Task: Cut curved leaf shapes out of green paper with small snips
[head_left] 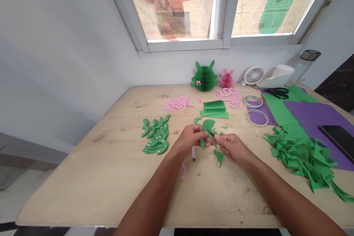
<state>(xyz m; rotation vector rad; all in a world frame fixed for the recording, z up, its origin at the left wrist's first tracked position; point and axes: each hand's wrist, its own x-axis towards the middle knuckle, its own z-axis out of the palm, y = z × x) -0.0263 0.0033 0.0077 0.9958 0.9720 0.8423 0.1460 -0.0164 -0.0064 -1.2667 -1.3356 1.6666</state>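
My left hand (190, 139) is closed around a cut piece of green paper (208, 126), held up above the middle of the table. Close to it, my right hand (231, 148) pinches a thin dark-bladed tool (211, 133) whose tip meets the paper. Most of that tool is hidden by the fingers, so its exact kind is unclear. Small green scraps (219, 157) lie under and around both hands. A pen-like stick (194, 153) rests beneath my left wrist, near a pink curved strip (184, 171). Just beyond the hands is a green curved strip (197, 120).
Green curved pieces (157, 138) are piled left; pink ones (179, 103) lie behind. Folded green paper (214, 106), tape rolls (257, 117) and black scissors (277, 92) sit further back. At right are green offcuts (304, 160), purple sheets (318, 118) and a phone (337, 138).
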